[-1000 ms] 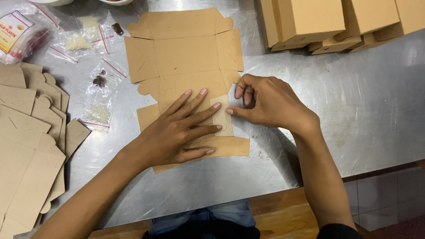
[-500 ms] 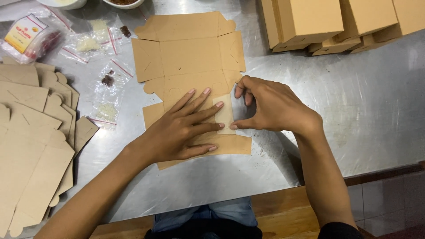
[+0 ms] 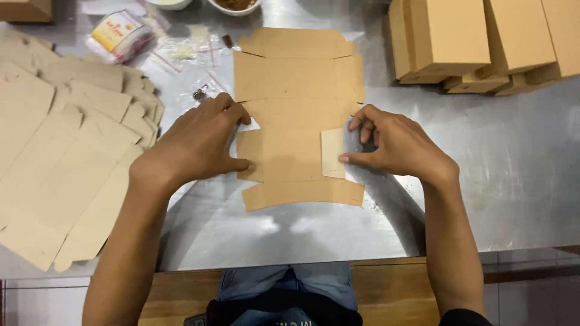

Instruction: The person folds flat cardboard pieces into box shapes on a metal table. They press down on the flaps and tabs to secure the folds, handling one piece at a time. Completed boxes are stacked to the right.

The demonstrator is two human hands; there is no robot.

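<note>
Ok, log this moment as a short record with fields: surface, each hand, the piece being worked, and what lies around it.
surface: metal table
left hand: on the left edge of the flat cardboard box blank, fingers curled at a side flap
right hand: pinching the folded-in right side flap
left of blank: stack of flat blanks
top right: folded brown boxes
top left: small clear bags, one white and yellow packet
top edge: two bowls, partly cut off
</note>
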